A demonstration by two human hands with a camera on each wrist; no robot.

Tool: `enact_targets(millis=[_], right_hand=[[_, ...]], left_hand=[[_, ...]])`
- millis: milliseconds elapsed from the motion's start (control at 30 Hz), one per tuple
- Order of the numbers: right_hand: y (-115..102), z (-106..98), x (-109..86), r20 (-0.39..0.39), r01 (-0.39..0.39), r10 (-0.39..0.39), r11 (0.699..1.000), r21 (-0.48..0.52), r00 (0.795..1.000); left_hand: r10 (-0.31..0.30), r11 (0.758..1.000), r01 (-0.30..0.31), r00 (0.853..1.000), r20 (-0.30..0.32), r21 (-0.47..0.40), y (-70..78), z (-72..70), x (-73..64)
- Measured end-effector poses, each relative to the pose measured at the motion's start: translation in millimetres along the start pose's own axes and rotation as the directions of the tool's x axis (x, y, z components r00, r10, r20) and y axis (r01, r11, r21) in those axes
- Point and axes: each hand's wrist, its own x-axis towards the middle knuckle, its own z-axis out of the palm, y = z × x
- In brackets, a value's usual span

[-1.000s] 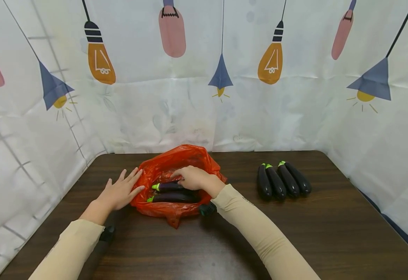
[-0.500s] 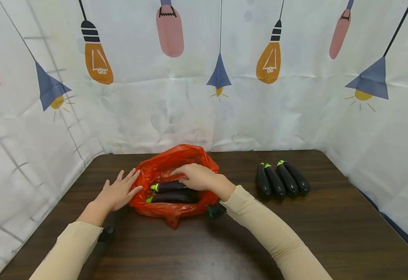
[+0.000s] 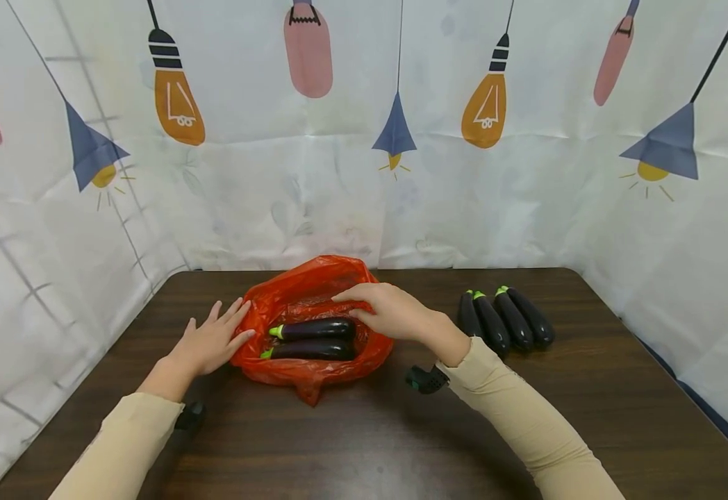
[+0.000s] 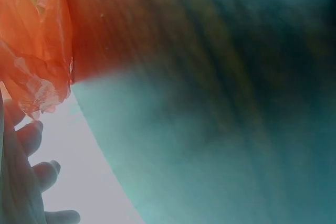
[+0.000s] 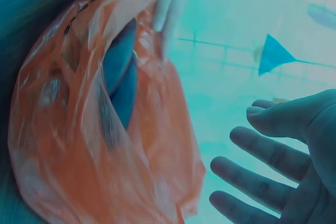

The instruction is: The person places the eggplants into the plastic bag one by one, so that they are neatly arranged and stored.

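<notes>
A red plastic bag (image 3: 314, 375) lies with its mouth spread on the table. Inside it two dark eggplants sit side by side, the far eggplant (image 3: 319, 328) and the near eggplant (image 3: 314, 349), green stem ends to the left. My left hand (image 3: 206, 345) touches the bag's left rim with spread, straight fingers; the left wrist view shows its fingertips against the red plastic. Over the bag's right rim hovers my right hand (image 3: 395, 311), fingers extended and apart. In the right wrist view that right hand (image 5: 278, 166) holds nothing, beside the bag (image 5: 58, 145).
Several eggplants (image 3: 514, 319) lie in a row at the right of the dark wooden table (image 3: 314, 458), the leftmost partly behind my right wrist. A white curtain (image 3: 245, 201) printed with lamps hangs behind the table and along both sides.
My right hand has let go of the far eggplant and drawn back to the right, out over the bag's rim. My left hand stays at the left rim.
</notes>
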Motion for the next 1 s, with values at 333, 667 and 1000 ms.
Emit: enact_targets(millis=[333, 667, 1000], right_hand=[[15.7, -15.5, -27.5, -0.086, -0.066, 0.073, 0.995, 0.08, 0.994], [47.7, -25.2, -65.0, -0.173, -0.079, 0.089, 0.995, 0.065, 0.981], [84.3, -34.5, -105.1, -0.235, -0.225, 0.23, 0.973, 0.05, 0.944]], left_hand=[[-0.008, 1.0, 0.008, 1.0, 0.008, -0.005, -1.5, 1.6, -0.5], [0.0, 1.0, 0.0, 1.0, 0.004, 0.0, -0.1, 1.3, 3.2], [-0.005, 1.0, 0.005, 1.0, 0.011, -0.005, -1.7, 2.0, 3.4]])
